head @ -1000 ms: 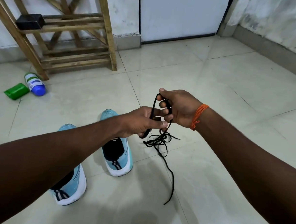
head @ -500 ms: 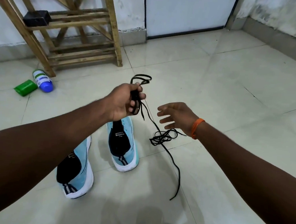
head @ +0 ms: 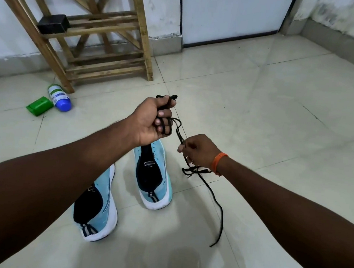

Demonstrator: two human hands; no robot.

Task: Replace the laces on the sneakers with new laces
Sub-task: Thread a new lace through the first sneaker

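Two light-blue sneakers with black tongues and white soles stand on the tiled floor, one at lower left and one beside it, partly under my left hand; neither shows laces. My left hand grips a bunch of black lace above the right-hand sneaker, with loops sticking out past the fingers. A strand runs down to my right hand, which pinches it. Below that hand the lace lies tangled on the floor, and one end trails toward me.
A wooden rack stands against the back wall with a black block on a shelf. A green box and a white-and-blue bottle lie on the floor by its leg. A white door is behind.
A second ago both hands held the lace together. My left hand then lifted the bunch away, and my right hand, briefly empty, has come back and pinched the hanging strand.
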